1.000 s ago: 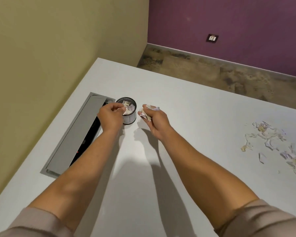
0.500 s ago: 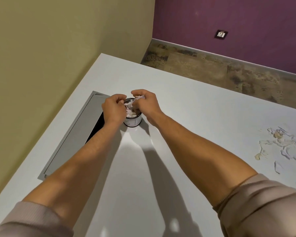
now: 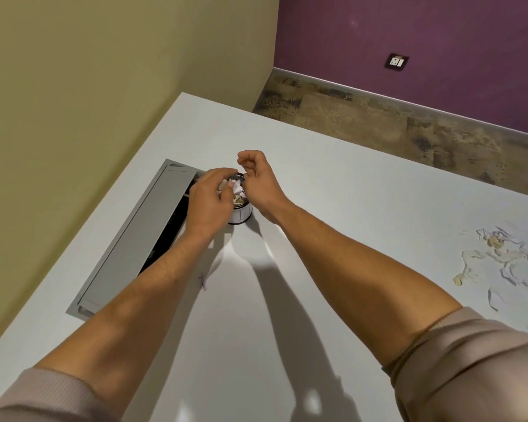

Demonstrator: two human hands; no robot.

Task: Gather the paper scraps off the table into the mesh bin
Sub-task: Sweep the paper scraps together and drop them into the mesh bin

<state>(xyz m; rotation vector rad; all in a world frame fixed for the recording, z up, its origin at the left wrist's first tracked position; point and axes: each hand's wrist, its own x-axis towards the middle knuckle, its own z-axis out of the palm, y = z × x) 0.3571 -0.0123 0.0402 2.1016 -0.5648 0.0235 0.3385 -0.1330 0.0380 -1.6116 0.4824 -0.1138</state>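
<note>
A small mesh bin (image 3: 242,215) stands on the white table (image 3: 333,208), stuffed with paper scraps (image 3: 237,194). My left hand (image 3: 209,201) hovers over the bin's near-left side, and its fingertips pinch a pale scrap at the bin's mouth. My right hand (image 3: 256,181) is just right of and behind the bin, fingers loosely curled with nothing in them. A loose pile of torn paper scraps (image 3: 500,257) lies far right on the table. One tiny purple scrap (image 3: 202,282) lies beside my left forearm.
A grey cable hatch (image 3: 128,239) with an open dark slot is set into the table left of the bin. A yellow wall runs along the table's left edge. The table's far edge drops to the floor (image 3: 378,123).
My right hand has let its scraps go into the bin and lifted back, now holding nothing. My left hand has shifted over the bin's mouth. The camera moved nearer.
</note>
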